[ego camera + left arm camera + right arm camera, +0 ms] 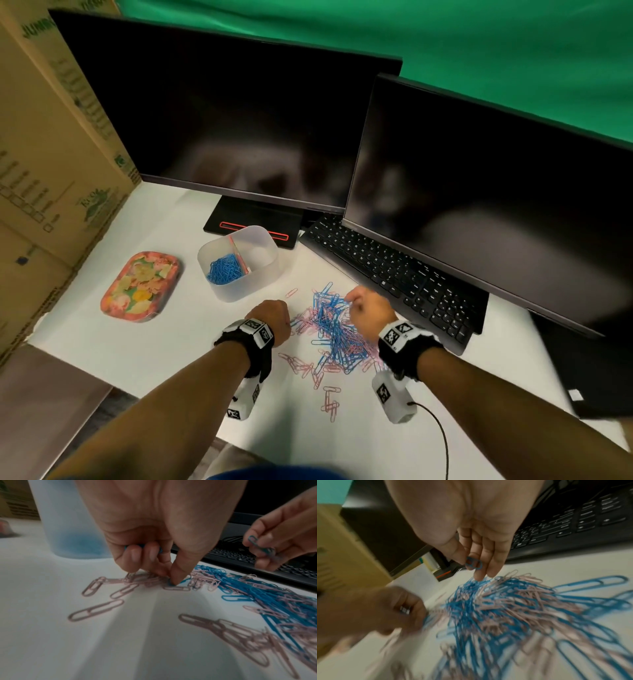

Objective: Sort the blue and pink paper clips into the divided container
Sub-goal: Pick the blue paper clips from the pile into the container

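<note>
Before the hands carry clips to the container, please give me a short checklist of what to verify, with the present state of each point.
1. Right hand holds only blue clips: ok.
2. Left hand holds only blue: cannot tell; blue shows under its curled fingers, the rest is hidden.
3. Blue compartment of the container holds only blue: ok.
4. Other compartment free for pink: cannot tell; its floor is mostly hidden.
5. Mixed pile still needs sorting: ok, many clips remain.
</note>
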Available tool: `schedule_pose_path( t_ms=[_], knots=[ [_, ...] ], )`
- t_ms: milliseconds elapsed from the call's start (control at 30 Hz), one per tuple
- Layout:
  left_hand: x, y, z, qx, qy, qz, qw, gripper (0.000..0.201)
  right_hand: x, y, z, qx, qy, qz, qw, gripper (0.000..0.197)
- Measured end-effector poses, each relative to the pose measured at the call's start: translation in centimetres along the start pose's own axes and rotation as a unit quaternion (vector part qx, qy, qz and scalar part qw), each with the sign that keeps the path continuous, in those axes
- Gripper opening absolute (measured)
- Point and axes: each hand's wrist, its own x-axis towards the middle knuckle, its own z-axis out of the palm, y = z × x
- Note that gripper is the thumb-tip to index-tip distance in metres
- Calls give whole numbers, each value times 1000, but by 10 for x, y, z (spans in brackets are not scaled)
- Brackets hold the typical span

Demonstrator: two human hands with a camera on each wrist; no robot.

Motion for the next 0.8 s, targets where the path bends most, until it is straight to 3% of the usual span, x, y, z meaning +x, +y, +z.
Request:
schedule_pose_path(
  t_ms=[100, 200, 300, 433, 633, 800],
  knots=[
    [-2, -5, -4, -16, 11, -8, 1000, 25, 25, -9, -4, 49, 3, 25, 998, 29],
    [-6, -8, -10, -60, 28, -6, 998, 16, 39, -21, -4, -21, -7, 17, 1000, 22],
    [-7, -12, -13, -108, 35, 1, 994, 24, 50, -28, -1, -123, -20, -22, 992, 18],
    [-9, -14, -19, -197, 21, -13, 980, 30, 65, -36, 3, -222, -64, -86, 969, 37],
    [-19, -12, -29, -391, 2, -50, 919, 24, 83, -44, 10, -277, -147, -155, 937, 59],
    [-23, -14, -36, -505, -24, -98, 857, 22, 88, -39, 16, -305, -159, -160, 925, 55]
  ],
)
